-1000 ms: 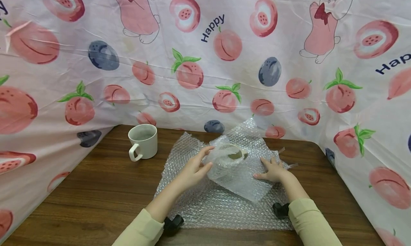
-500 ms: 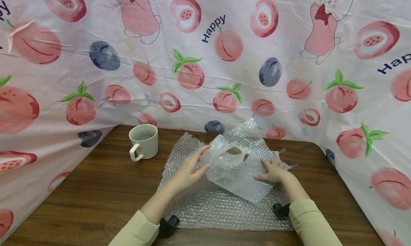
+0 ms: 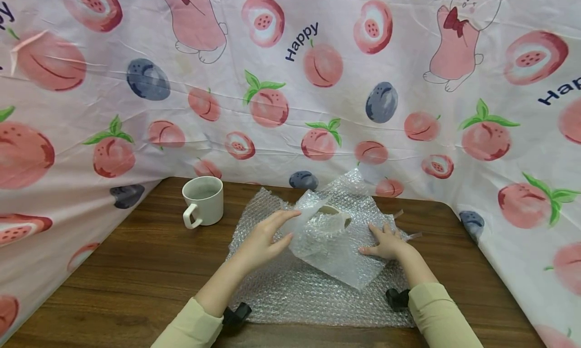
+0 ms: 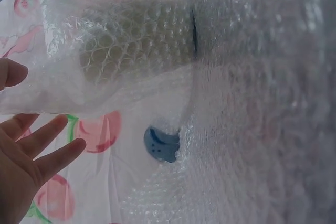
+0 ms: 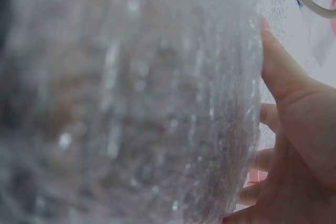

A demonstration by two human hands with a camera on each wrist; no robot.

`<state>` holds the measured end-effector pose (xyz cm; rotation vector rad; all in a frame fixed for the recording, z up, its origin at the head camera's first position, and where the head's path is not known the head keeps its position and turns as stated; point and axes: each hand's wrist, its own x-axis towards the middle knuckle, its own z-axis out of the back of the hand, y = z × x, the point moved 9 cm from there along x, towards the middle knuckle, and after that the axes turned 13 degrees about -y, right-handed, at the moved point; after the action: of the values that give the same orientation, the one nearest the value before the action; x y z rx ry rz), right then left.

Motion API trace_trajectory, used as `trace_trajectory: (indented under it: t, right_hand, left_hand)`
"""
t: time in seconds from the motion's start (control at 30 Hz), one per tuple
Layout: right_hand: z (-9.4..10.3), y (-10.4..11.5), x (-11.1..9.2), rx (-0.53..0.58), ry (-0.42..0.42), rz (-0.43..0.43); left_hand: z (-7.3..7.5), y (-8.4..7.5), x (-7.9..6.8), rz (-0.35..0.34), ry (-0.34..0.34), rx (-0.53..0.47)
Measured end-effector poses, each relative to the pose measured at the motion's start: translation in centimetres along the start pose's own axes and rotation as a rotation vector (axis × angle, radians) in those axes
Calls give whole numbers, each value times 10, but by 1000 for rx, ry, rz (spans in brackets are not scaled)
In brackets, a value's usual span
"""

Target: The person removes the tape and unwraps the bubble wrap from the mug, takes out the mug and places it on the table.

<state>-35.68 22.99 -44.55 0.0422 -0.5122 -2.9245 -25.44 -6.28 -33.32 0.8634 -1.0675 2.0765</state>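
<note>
A pale mug (image 3: pixel 329 210) lies tipped on a bubble wrap sheet (image 3: pixel 313 302), loosely covered by a bubble wrap piece (image 3: pixel 333 257). Part of its rim and handle show at the right; the rest is behind the wrap. In the left wrist view the wrapped mug (image 4: pixel 131 40) shows dimly through the bubbles. My left hand (image 3: pixel 260 243) is at the left edge of the wrap piece, thumb and fingers apart and fairly straight. My right hand (image 3: pixel 388 242) rests on the right side of the wrap with fingers spread; in the right wrist view, wrap hides parts of its fingers (image 5: pixel 268 161).
A second, unwrapped pale mug (image 3: pixel 204 201) stands upright at the back left of the brown wooden table (image 3: pixel 122 267), handle toward the front left. Clear tape strips (image 3: pixel 410 235) stick out at the right. A fruit-print cloth (image 3: pixel 272 151) hangs around the back and sides.
My left hand has drawn back a little to the left and down. The wrap over the tipped mug has shifted left and loosened there. My right hand has stayed in place.
</note>
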Motion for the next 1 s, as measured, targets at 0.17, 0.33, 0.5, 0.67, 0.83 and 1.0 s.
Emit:
trace_trajectory:
  t: [0.17, 0.33, 0.5, 0.67, 0.83, 1.0]
  right_hand:
    - [0, 0, 0, 0, 0, -8]
    - [0, -1, 0, -2, 1, -9]
    - [-1, -1, 1, -2, -3, 0]
    - [-2, -2, 0, 2, 5, -3]
    - [-2, -1, 0, 12, 3, 0]
    - [-1, -1, 1, 3, -7, 4]
  left_hand:
    - [5, 1, 0, -8, -7, 47]
    - [12, 5, -3, 53, -10, 85]
    - [19, 8, -5, 137, -30, 108]
    - [27, 8, -3, 181, -88, 121]
    - [34, 12, -4, 247, -124, 142]
    - [40, 17, -8, 315, -136, 140]
